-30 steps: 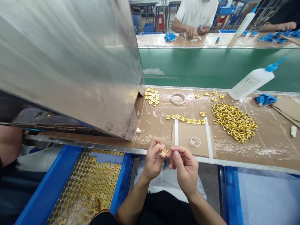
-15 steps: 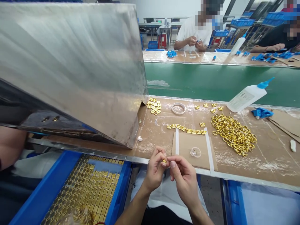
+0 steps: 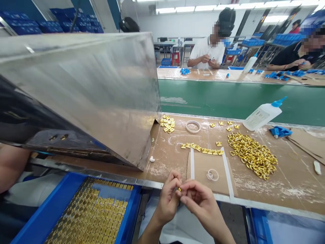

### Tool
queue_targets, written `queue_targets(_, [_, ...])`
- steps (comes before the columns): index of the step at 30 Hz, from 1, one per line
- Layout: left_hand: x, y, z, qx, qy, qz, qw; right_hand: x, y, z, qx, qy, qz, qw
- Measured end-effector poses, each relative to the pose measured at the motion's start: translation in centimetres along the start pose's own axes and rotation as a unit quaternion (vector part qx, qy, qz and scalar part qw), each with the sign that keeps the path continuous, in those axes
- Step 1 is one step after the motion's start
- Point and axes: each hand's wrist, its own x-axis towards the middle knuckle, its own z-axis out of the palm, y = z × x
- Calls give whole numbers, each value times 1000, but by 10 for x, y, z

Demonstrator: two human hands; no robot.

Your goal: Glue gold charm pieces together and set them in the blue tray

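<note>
My left hand (image 3: 168, 200) pinches a small gold piece (image 3: 179, 189), mostly hidden by the fingers, in front of the table edge. My right hand (image 3: 201, 200) meets it there, thumb and index fingertips closed in at the piece. Just beyond lies a cardboard sheet (image 3: 200, 166) with white tape strips, bearing a small clear ring-shaped dish (image 3: 212, 175). Along its far edge runs a row of gold square pieces (image 3: 200, 149). To the right is a heap of gold rings (image 3: 252, 154).
A big metal housing (image 3: 101, 101) blocks the left side. Below it, a blue crate (image 3: 59, 200) holds rows of gold pieces. A tape roll (image 3: 193, 126), more gold squares (image 3: 167, 123) and a tilted white bottle (image 3: 262, 117) are on the table. Co-workers sit beyond the green belt (image 3: 215, 96).
The view has tipped up, so everything sits lower in the picture. My right fingers have curled in closer around the small gold piece; my left hand still holds it.
</note>
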Motion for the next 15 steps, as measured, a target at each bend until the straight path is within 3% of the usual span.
queue_targets(4, [-5,-10,-2,-31,-30,-5,999,-1,9,-14,-40,-60,-20,997])
queue_targets(10, [1,-35,-2,-71,-76,31,994,2,21,-18,-69,-57,-115,989])
queue_targets(15, [-2,-30,0,-102,-70,-1,992,2,20,-16,-86,-67,-155,982])
